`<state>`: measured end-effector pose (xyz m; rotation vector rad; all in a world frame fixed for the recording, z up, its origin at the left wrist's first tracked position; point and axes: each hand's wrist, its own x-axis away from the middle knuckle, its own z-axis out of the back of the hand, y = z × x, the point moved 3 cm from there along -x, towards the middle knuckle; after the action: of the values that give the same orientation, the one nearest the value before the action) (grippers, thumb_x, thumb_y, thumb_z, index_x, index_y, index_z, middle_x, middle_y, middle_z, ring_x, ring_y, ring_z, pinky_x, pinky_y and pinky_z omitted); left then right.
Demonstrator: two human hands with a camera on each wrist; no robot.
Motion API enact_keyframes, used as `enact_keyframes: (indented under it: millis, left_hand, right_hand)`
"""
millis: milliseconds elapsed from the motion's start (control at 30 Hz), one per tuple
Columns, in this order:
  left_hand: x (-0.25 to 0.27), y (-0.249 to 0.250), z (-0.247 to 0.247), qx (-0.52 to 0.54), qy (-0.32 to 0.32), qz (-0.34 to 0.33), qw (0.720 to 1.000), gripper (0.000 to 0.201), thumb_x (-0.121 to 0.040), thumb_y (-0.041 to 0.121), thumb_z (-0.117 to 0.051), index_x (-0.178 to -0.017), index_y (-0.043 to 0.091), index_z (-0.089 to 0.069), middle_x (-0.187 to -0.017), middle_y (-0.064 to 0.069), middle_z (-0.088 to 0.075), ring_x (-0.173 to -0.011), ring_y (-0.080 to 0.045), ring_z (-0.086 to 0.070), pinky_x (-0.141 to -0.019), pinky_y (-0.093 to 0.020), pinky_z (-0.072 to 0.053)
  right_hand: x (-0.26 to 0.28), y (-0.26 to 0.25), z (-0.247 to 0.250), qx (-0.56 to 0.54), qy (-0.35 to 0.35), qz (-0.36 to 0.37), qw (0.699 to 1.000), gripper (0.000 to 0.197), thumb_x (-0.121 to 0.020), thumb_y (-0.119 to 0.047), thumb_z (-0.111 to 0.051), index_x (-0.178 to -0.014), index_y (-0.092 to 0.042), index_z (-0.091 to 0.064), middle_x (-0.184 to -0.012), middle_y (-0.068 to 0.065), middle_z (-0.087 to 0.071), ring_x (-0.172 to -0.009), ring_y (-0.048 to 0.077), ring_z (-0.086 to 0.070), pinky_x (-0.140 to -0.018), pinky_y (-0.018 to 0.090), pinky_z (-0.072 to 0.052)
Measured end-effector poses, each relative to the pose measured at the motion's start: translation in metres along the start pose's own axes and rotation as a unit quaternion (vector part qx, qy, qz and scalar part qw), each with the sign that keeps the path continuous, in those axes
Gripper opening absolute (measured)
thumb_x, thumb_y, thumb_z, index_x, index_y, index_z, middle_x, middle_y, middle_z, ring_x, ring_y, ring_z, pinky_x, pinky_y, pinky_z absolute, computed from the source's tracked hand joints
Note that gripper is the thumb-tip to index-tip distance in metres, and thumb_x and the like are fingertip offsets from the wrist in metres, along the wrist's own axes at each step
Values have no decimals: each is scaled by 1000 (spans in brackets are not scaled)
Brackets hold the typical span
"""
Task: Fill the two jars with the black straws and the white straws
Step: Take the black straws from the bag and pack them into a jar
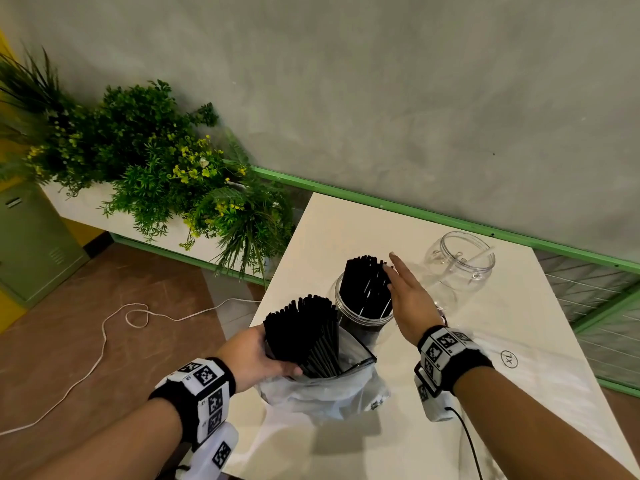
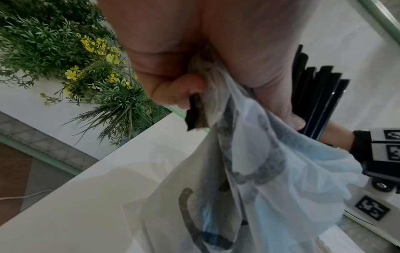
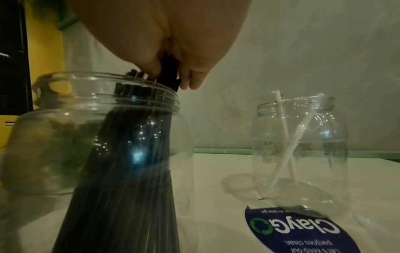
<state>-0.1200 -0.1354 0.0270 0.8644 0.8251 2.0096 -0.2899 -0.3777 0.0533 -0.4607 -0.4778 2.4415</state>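
White table (image 1: 346,230) against a grey wall (image 1: 415,98).

Right fingers (image 1: 398,268) straight and close together, flat along the side of the black straws (image 1: 365,289). Thumb on the other side in the right wrist view, with the tops of some straws pinched in between. Right hand (image 1: 410,297) just above the rim of the near jar (image 1: 375,319). Black straws standing in that clear jar, leaning to one side, tops sticking out.

Left fingers (image 2: 184,89) curled round a second bunch (image 1: 304,332) of black straws and the thin plastic bag (image 1: 329,396) around it. Left thumb across the front of the bunch. Left hand (image 1: 258,355) just in front of the near jar, on its left side. Bag open at the top, its bottom resting on the table, touching the near jar or almost; cannot tell which.

Behind the near jar and to its right, a far jar (image 1: 460,263), clear and open, well apart from it. Two white straws (image 3: 281,137) inside, crossed and leaning on the rim. Blue round label (image 3: 303,229) on the table at the foot of the far jar.

Left of the near jar, past the table edge, green plants (image 1: 156,161) with small yellow flowers. Below the plants, a white cord (image 1: 104,341) looping over the brown floor.
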Motion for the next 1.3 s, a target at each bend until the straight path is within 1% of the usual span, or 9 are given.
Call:
enact_keyframes:
  millis: [100,200,367,533,633,833,933,1067,1300]
  left_hand:
    - [0,2,0,-9,2,-3,1000,43,-55,39,-88,-79,42,-52,-77,22,-61,-76,13,-54,-57,-5,-37]
    - [1,2,1,-8,-1,0,1000,43,-56,39,-88,-79,41,-52,-76,21,-61,-75,12,-54,-56,-5,-37]
    - [0,2,-1,2,-5,3,1000,47,-48,44,-90,-80,41,-54,-76,19,-65,-79,7,-59,-64,-10,-43]
    - [0,0,-2,0,-4,4,1000,46,-52,42,-89,-83,41,-56,-82,18,-67,-85,2,-62,-73,-18,-49]
    - [2,1,-1,-7,-6,1,1000,45,-53,43,-89,-83,42,-55,-82,20,-66,-83,7,-60,-68,-14,-45]
    - [2,2,1,-14,-5,0,1000,46,-52,46,-88,-82,43,-53,-80,23,-64,-81,10,-57,-61,-7,-39]
    - [3,2,2,-9,-7,-1,1000,57,-38,64,-83,-83,43,-54,-81,24,-65,-83,7,-59,-63,-8,-41]
    - [2,2,2,-18,2,7,1000,47,-52,44,-89,-82,42,-53,-82,23,-63,-82,8,-58,-62,-7,-41]
    - [5,3,2,-16,-1,2,1000,42,-55,35,-89,-79,39,-55,-76,21,-64,-72,14,-56,-58,-6,-40]
  right_hand:
    - [-6,1,-3,21,-2,-2,1000,46,-102,-14,-37,-147,-6,-30,-159,3,-14,-144,22,-23,-116,24,-16]
    - [-13,-6,-4,21,-52,-24,998,61,-101,-39,-36,-152,-12,-15,-161,1,-8,-147,17,-11,-119,29,-11]
    - [-35,-30,-5,-28,-67,-32,997,85,-87,-63,-49,-152,-26,-9,-158,4,-15,-143,26,-19,-116,41,-22]
    - [-49,-53,-26,78,-91,-38,992,60,-93,-55,-44,-144,-24,-31,-143,7,-37,-130,32,-30,-104,45,-33]
    - [-45,-60,-35,104,-37,-56,992,40,-98,-42,-44,-129,-16,-47,-131,8,-45,-121,32,-35,-96,44,-34]
    - [-44,-51,-20,63,61,-24,996,26,-97,-31,-50,-115,-12,-56,-116,10,-52,-108,33,-41,-86,44,-37]
    - [-41,-36,-7,76,125,-18,989,26,-94,-31,-57,-112,-13,-59,-111,10,-55,-102,34,-46,-81,45,-40]
    - [-43,-19,-3,88,87,-3,992,29,-93,-33,-58,-111,-10,-59,-110,11,-55,-98,34,-50,-81,45,-48]
    - [-40,-21,-2,80,39,-42,995,33,-95,-44,-49,-113,-17,-55,-110,2,-54,-87,30,-59,-67,38,-50]
